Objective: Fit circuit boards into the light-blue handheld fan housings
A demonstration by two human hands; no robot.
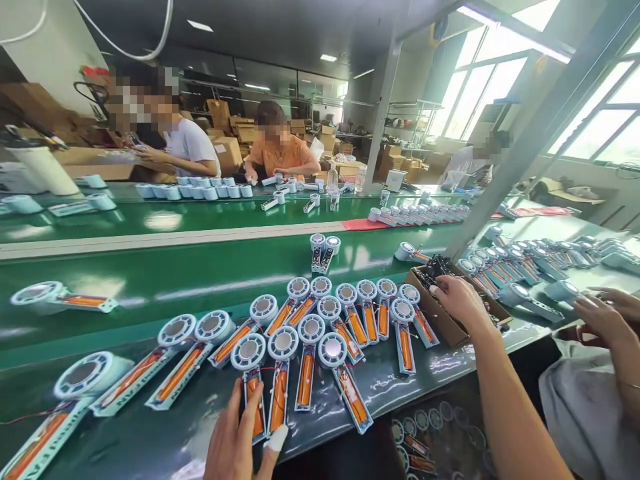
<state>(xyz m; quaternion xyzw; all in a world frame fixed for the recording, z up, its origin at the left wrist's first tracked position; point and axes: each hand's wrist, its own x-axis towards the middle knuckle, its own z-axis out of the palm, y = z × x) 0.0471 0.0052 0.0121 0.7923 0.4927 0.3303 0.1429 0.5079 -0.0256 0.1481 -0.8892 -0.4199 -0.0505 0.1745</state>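
Many pale blue handheld fan bodies lie on the green table (pixel 190 447), their open handles showing orange batteries. My left hand (pixel 240 433) is at the near edge, fingers spread over the handle of one fan (pixel 249 352); its thumb has a white cover on the tip. My right hand (pixel 460 300) reaches into a cardboard box (pixel 450 323) of small black parts (pixel 437 268). The fingers of that hand are bent down at the parts, and what they hold, if anything, is hidden.
Two fans with black boards (pixel 325 250) stand beyond the group. A metal post (pixel 520 133) rises behind the box. At the right, a person's hands (pixel 605 317) are near more fans. People work across the belt (pixel 125 257). More fan parts lie below the table edge.
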